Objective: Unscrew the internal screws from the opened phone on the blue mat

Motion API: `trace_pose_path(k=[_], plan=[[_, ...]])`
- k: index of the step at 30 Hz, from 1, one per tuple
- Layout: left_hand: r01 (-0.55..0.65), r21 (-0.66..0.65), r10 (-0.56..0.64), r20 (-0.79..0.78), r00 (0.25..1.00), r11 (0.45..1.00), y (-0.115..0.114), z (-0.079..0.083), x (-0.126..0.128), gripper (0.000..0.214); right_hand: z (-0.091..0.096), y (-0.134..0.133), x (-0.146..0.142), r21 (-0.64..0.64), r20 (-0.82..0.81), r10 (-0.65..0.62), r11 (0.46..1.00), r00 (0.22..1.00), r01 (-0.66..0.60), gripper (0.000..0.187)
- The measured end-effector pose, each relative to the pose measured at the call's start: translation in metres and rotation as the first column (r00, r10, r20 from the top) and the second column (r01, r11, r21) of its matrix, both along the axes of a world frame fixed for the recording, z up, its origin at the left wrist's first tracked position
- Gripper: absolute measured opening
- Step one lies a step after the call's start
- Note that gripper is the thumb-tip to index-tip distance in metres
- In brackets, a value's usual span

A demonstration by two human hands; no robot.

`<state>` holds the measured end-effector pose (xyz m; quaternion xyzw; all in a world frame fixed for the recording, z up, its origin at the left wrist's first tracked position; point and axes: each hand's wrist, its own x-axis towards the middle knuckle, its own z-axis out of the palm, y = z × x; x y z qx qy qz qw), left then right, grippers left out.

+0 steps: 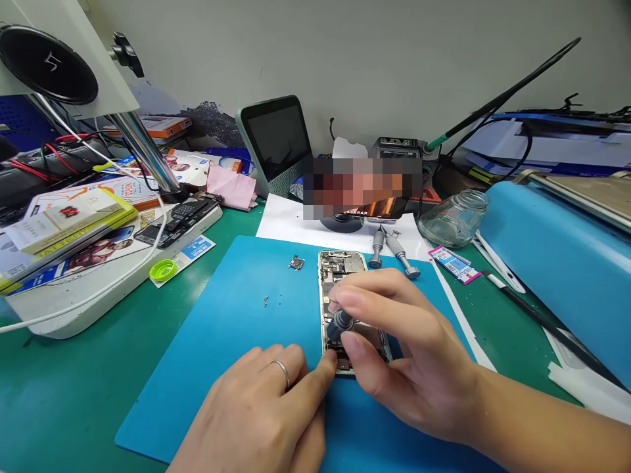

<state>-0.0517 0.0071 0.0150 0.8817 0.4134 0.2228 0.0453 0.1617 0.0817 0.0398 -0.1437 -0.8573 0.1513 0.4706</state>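
An opened smartphone lies on the blue mat, its inner parts bare. My right hand is closed on a small grey screwdriver, held between thumb and fingers over the lower half of the phone. The screwdriver's tip is hard to make out. My left hand, wearing a ring, has its fingers curled; a fingertip presses on the phone's lower left edge. Left of the phone lie a small metal part and several tiny screws. Behind it rest two more screwdrivers.
A glass jar lies tilted at the back right, near tweezers. A microscope stand rises at left, its white base bearing boxes and phone parts. A tablet-like display stands behind.
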Motion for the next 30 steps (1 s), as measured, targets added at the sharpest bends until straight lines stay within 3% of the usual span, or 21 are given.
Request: trace_pose_path(k=[5,10,22,30], plan=[[0.004,0.017,-0.004,-0.007,1.000,1.000,0.0000,-0.0033,-0.0009,0.045,-0.0022,0.0020,-0.0001,-0.055,-0.002,0.008,0.998,1.000,-0.009,0.057],[0.005,0.010,-0.005,-0.012,1.000,1.000,-0.0006,-0.0058,-0.0020,0.043,-0.0009,-0.0002,-0.0009,-0.005,-0.018,0.006,1.000,1.000,-0.006,0.063],[-0.012,-0.005,0.012,0.008,1.000,1.000,0.0012,-0.0014,-0.0002,0.044,-0.0049,-0.0013,-0.0010,-0.101,-0.008,0.061,0.993,0.998,-0.062,0.070],[-0.015,-0.002,0.015,0.027,1.000,1.000,0.0013,0.0000,0.0013,0.042,-0.0070,0.0038,-0.0015,-0.128,-0.054,0.056,0.990,0.997,-0.062,0.066]])
